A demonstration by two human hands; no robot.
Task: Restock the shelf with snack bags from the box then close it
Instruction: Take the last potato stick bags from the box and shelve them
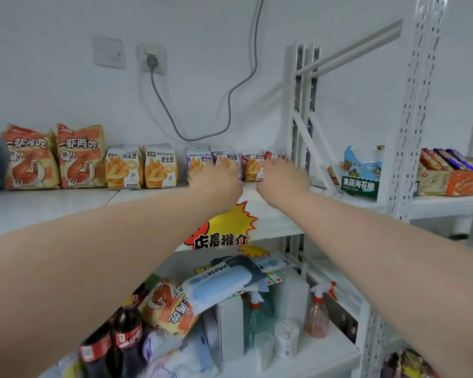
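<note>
snack bags (200,158) upright on shelf (66,205), left grip (216,178) and right grip (281,175) spread, fingertips touching them

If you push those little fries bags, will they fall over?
Probably yes: the fries bags stand upright on narrow bottoms, so a push likely tips them. They look puffy, so probably light and squashy.

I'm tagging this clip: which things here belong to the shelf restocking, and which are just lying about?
Job: left hand, right hand, purple fries bags, red fries bags, shelf.
Lying about: cola bottles, spray bottle, mask pack, wall socket.
</note>
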